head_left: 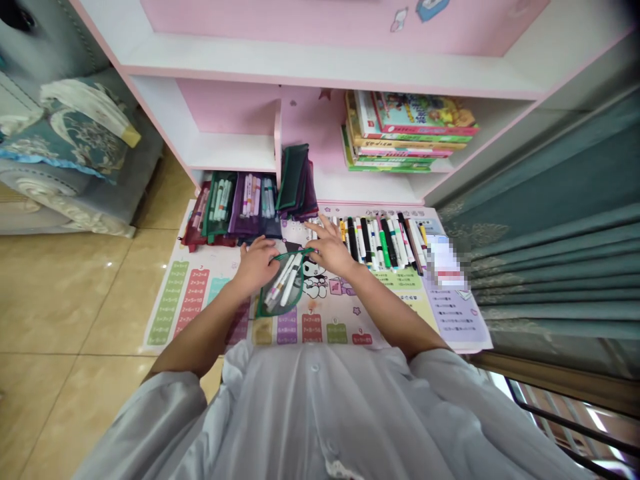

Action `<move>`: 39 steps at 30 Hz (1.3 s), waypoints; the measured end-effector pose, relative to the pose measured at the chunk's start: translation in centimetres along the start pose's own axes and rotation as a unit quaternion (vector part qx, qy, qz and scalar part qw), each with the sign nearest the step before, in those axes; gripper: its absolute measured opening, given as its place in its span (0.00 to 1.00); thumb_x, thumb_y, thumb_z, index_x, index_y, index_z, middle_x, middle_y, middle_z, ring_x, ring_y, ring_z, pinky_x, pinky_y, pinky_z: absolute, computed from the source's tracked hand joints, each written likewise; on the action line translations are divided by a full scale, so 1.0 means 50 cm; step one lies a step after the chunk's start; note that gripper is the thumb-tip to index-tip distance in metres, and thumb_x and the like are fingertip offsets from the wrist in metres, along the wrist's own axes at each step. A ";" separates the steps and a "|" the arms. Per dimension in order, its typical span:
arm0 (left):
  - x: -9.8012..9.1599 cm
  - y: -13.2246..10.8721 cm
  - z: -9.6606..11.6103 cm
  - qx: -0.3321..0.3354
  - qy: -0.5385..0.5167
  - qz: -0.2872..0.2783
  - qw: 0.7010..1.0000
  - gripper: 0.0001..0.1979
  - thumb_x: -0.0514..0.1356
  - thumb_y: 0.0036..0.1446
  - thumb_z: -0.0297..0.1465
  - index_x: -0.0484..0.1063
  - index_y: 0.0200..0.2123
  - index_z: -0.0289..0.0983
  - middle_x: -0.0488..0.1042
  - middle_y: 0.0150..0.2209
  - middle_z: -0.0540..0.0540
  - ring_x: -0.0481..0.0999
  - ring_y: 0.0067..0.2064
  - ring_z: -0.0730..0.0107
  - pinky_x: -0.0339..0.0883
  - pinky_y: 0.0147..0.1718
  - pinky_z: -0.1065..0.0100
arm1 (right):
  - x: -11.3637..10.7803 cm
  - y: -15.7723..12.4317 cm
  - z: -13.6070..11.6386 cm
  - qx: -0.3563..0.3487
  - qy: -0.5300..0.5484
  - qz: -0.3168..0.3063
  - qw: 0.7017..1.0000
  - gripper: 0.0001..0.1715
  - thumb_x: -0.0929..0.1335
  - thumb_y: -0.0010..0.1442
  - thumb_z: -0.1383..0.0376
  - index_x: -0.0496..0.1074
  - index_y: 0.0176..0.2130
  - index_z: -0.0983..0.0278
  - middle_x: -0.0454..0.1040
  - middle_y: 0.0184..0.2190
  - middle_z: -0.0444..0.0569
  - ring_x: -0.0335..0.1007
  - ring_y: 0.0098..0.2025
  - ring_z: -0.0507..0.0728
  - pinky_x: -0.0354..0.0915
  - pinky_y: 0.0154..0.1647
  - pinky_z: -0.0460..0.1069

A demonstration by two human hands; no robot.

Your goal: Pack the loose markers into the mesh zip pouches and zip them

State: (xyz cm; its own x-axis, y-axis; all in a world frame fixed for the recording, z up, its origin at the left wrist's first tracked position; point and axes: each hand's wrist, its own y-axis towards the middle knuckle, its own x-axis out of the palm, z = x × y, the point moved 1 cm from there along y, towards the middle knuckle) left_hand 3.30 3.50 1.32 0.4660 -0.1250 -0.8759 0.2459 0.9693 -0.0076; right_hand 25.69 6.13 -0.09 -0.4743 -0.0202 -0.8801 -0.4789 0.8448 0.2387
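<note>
A green mesh zip pouch [281, 293] with several markers inside lies on a printed desk mat [200, 293]. My left hand [256, 261] is closed on the pouch's upper left edge. My right hand [329, 248] pinches the pouch's top right corner, its other fingers spread toward a row of loose markers [383, 241] lying on the mat to the right.
Filled mesh pouches [235, 207] lie in a row at the mat's back left, with empty folded pouches [296, 180] leaning against a shelf divider. A stack of books [405, 130] sits in the pink shelf. Teal curtains [560, 253] hang at right, a sofa [65, 153] at left.
</note>
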 end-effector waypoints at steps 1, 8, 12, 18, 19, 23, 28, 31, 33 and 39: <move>-0.002 0.002 -0.003 0.000 0.001 0.002 1.000 0.12 0.57 0.53 0.26 0.79 0.33 0.43 0.77 0.54 0.43 0.66 0.64 0.46 0.51 0.62 0.30 | 0.000 -0.009 0.002 0.005 0.014 0.002 1.000 0.06 0.71 0.57 0.69 0.80 0.32 0.61 0.66 0.65 0.53 0.40 0.74 0.73 0.47 0.66 0.78; -0.035 0.000 -0.006 0.003 0.048 -0.038 0.998 0.08 0.59 0.58 0.33 0.80 0.34 0.44 0.77 0.54 0.42 0.65 0.65 0.43 0.47 0.61 0.28 | 0.022 -0.067 -0.003 0.065 0.067 0.074 0.993 0.06 0.72 0.56 0.66 0.77 0.27 0.62 0.69 0.62 0.53 0.42 0.74 0.72 0.51 0.67 0.75; -0.057 -0.018 0.007 0.030 0.087 -0.070 0.993 0.17 0.67 0.52 0.46 0.78 0.40 0.42 0.71 0.60 0.39 0.58 0.68 0.37 0.42 0.63 0.27 | 0.036 -0.089 -0.003 0.100 0.078 0.118 0.985 0.07 0.72 0.56 0.65 0.76 0.26 0.62 0.71 0.61 0.55 0.46 0.73 0.73 0.53 0.66 0.75; -0.043 -0.027 0.026 0.036 0.135 -0.128 0.982 0.41 0.74 0.35 0.45 0.71 0.54 0.41 0.60 0.68 0.33 0.47 0.71 0.32 0.33 0.64 0.27 | 0.036 -0.111 -0.002 0.094 0.094 0.135 0.982 0.08 0.71 0.57 0.66 0.75 0.26 0.62 0.70 0.62 0.54 0.45 0.73 0.71 0.55 0.66 0.73; -0.040 -0.024 0.027 0.037 0.136 -0.129 0.982 0.37 0.73 0.37 0.42 0.72 0.53 0.40 0.61 0.67 0.34 0.48 0.71 0.33 0.34 0.64 0.27 | 0.036 -0.113 -0.004 0.093 0.097 0.133 0.982 0.08 0.71 0.58 0.65 0.76 0.27 0.61 0.69 0.62 0.53 0.44 0.74 0.71 0.54 0.66 0.73; -0.037 -0.010 0.023 0.041 0.108 -0.091 0.989 0.12 0.66 0.49 0.33 0.79 0.39 0.43 0.72 0.60 0.40 0.59 0.68 0.38 0.36 0.64 0.27 | 0.038 -0.120 -0.008 0.090 0.117 0.124 0.981 0.08 0.71 0.58 0.63 0.77 0.28 0.61 0.69 0.62 0.54 0.44 0.74 0.70 0.54 0.68 0.71; -0.043 -0.001 0.015 0.038 0.074 -0.077 0.994 0.05 0.64 0.52 0.30 0.79 0.32 0.45 0.78 0.52 0.44 0.65 0.65 0.43 0.37 0.62 0.25 | 0.029 -0.126 0.004 0.095 0.150 0.106 0.978 0.05 0.74 0.55 0.61 0.77 0.32 0.60 0.67 0.63 0.53 0.44 0.74 0.69 0.54 0.70 0.71; -0.042 -0.003 0.013 0.036 0.064 -0.074 0.995 0.04 0.64 0.51 0.31 0.79 0.31 0.45 0.79 0.52 0.45 0.66 0.64 0.44 0.37 0.63 0.26 | 0.015 -0.130 0.015 0.078 0.174 0.089 0.978 0.07 0.75 0.55 0.60 0.77 0.31 0.60 0.67 0.64 0.53 0.43 0.74 0.69 0.55 0.69 0.70; -0.041 -0.005 0.012 0.031 0.065 -0.074 0.995 0.03 0.64 0.51 0.30 0.79 0.30 0.44 0.79 0.52 0.44 0.66 0.64 0.44 0.37 0.63 0.27 | 0.008 -0.131 0.020 0.062 0.187 0.085 0.977 0.08 0.75 0.56 0.59 0.77 0.31 0.60 0.67 0.64 0.52 0.43 0.74 0.69 0.55 0.70 0.69; -0.028 -0.011 0.042 0.037 0.066 -0.040 0.996 0.08 0.62 0.53 0.29 0.78 0.37 0.43 0.75 0.56 0.42 0.64 0.65 0.42 0.41 0.64 0.30 | 0.012 -0.132 0.019 0.065 0.193 0.096 0.974 0.11 0.73 0.58 0.58 0.74 0.28 0.59 0.67 0.64 0.48 0.41 0.75 0.67 0.53 0.71 0.70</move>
State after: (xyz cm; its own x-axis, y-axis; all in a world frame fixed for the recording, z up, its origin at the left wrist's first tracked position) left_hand 4.31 2.69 3.56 0.3279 -0.1669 -0.9299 0.3410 0.9388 -0.0483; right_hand 29.28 1.06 -2.57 -0.8007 -0.0329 -0.5982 -0.2676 0.9130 0.3079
